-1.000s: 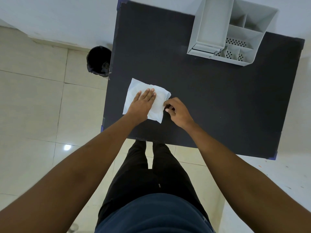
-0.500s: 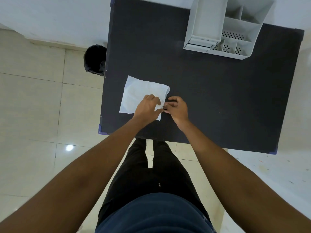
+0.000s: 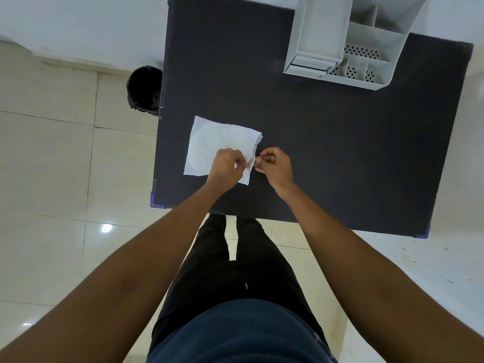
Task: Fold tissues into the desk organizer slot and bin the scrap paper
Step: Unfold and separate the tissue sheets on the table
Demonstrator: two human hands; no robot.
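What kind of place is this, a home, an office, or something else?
Probably a plain indoor room set up as a desk workspace, though home or office cannot be told. A dark table holds a grey desk organizer, a black waste bin stands beside it, and the floor is glossy cream tile.

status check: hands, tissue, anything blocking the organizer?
Left hand and right hand both pinching the tissue at its near right edge. Tissue flat on the black table, not yet folded. Path to desk organizer unobstructed.
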